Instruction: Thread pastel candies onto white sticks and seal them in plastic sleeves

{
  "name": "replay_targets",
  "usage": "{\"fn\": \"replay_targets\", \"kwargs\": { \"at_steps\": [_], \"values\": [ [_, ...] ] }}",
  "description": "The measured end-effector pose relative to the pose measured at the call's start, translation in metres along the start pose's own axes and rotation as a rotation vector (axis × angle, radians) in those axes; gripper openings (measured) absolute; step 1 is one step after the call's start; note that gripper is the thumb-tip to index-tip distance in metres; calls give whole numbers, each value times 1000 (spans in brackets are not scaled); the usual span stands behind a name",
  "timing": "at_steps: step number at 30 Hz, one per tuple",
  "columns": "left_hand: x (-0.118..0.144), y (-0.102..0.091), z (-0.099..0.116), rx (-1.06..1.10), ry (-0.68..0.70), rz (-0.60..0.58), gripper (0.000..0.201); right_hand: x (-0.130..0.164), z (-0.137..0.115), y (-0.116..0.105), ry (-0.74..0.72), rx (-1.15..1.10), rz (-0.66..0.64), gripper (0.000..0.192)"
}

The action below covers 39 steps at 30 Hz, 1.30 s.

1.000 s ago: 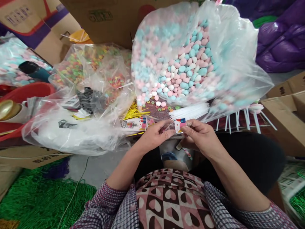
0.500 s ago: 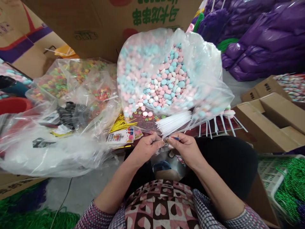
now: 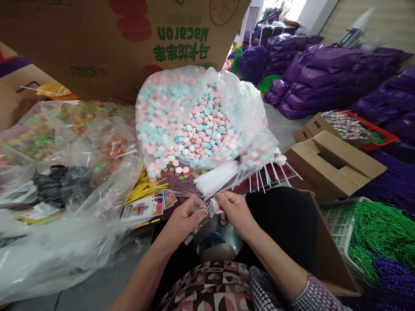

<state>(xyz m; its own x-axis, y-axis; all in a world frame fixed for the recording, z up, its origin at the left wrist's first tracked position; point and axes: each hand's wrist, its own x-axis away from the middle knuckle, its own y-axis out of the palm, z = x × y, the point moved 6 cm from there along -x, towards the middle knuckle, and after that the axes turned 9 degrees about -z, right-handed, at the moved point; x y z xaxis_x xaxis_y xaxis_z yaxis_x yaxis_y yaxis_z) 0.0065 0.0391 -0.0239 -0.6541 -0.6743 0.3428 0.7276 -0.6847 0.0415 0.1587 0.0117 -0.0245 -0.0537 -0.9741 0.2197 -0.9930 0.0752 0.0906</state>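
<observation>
My left hand (image 3: 186,216) and right hand (image 3: 234,208) are together just over my lap, fingers (image 3: 200,213) of both pinched narrow on a small clear plastic wrapper (image 3: 210,209) stretched between them. What's inside the wrapper I can't tell, too small and crumpled.

Landmark: the bundle of white sticks (image 3: 216,179). Wrapper sits right at its near end, touching or nearly; hands just on my side of it.

Left of the sticks: printed cards (image 3: 142,208) lying flat, with yellow twist ties (image 3: 142,189) just beyond them.

Right of the sticks: a row of finished lollipops (image 3: 272,170) with white stems fanned toward me, on a dark red surface.

Directly behind the sticks: loose small ring candies (image 3: 181,172) on the surface, then a big clear bag of pink, blue and white candies (image 3: 191,125), open top tilted toward me, its lower edge lying over the far end of the sticks.

Farther left of the sticks: crumpled clear bags (image 3: 71,190), one with multicoloured ring candy, one with something black inside.

Farther right of the sticks: an open cardboard box (image 3: 333,162), then a white basket (image 3: 340,224) beside green beaded strands (image 3: 376,233).

Behind the candy bag: a large carton (image 3: 136,43) printed in green. Far right behind: stacked purple bags (image 3: 324,77).
</observation>
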Motion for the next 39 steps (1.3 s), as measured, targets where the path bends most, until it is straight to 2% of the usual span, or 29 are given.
{"fn": "replay_targets", "kwargs": {
  "at_steps": [3,7,11,15,17,20,22,23,25,27,29,33,39],
  "values": [
    [-3,0,0,-83,19,-28,42,1,-4,-6,-68,126,35,57],
    [-11,0,1,-219,39,11,46,3,-14,-16,-123,206,70,59],
    [-16,13,11,-211,72,-51,34,4,-21,-32,-151,210,184,57],
    [-18,15,23,-271,135,-5,30,10,-35,-50,-195,323,154,54],
    [-18,12,24,-282,147,22,32,17,-46,-74,-215,421,198,46],
    [-19,7,23,-253,147,37,35,30,-69,-137,-250,635,501,43],
    [-19,5,23,-246,172,54,35,33,-79,-177,-212,807,673,41],
    [-18,4,23,-245,188,64,35,30,-79,-193,-138,914,696,40],
    [-18,3,22,-229,206,84,35,17,-74,-214,55,1120,640,36],
    [-18,1,18,-188,207,111,34,5,-64,-223,208,1242,547,33],
    [-18,-1,14,-119,207,146,32,-2,-58,-225,272,1270,507,28],
    [-16,-8,4,22,204,203,30,-6,-54,-227,271,1223,536,24],
    [-14,-13,1,146,222,233,29,-1,-51,-243,169,1083,639,30]
  ]
}}
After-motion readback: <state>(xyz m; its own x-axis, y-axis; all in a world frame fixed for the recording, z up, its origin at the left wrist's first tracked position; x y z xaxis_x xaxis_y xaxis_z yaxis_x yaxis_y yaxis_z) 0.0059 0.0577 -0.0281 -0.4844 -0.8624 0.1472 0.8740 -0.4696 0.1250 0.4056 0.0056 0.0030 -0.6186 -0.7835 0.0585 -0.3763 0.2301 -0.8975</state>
